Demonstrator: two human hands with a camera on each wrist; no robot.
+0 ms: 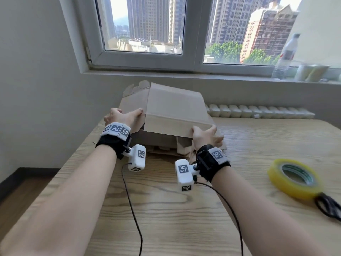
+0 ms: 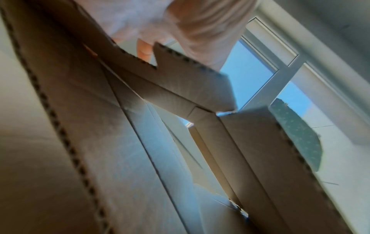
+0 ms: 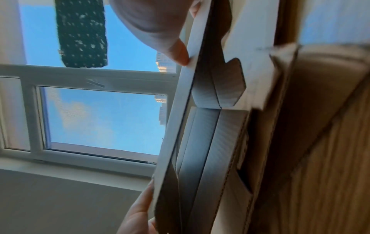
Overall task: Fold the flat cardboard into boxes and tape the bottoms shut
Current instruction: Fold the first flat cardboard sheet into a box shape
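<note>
My two hands hold a flat brown cardboard sheet (image 1: 175, 108) with its near edge raised, over a stack of more flat cardboard (image 1: 158, 141) at the table's far side. The left hand (image 1: 129, 115) grips the sheet's left edge, and its fingers (image 2: 144, 50) show behind the corrugated edge of the cardboard (image 2: 140, 126). The right hand (image 1: 201, 133) pinches the near right corner. In the right wrist view the thumb (image 3: 176, 47) presses on the cardboard (image 3: 210, 126). A yellow tape roll (image 1: 293, 177) lies on the table to the right.
Black scissors (image 1: 330, 206) lie beside the tape near the right edge. The wooden table (image 1: 166, 209) stands against a wall under a window. A plastic bottle (image 1: 286, 56) and cups are on the sill. A white radiator (image 1: 258, 111) runs behind the table.
</note>
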